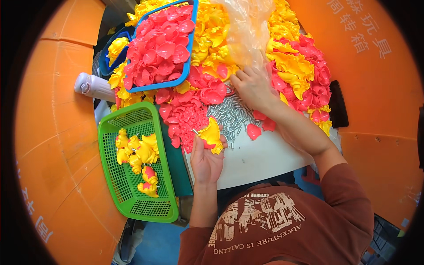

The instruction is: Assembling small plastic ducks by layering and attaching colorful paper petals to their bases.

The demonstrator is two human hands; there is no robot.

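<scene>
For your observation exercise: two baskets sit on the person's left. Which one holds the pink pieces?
The blue basket, farther from the person, is heaped with pink pieces. The nearer green basket holds only a few, mostly yellow.

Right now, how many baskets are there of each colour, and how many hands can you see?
Green basket: 1, with yellow pieces inside
Blue basket: 1, full of pink pieces
Left hand: 1, holding a yellow piece
Right hand: 1, resting on the small metal pins
Total: 2 baskets and 2 hands, 4 things
</scene>
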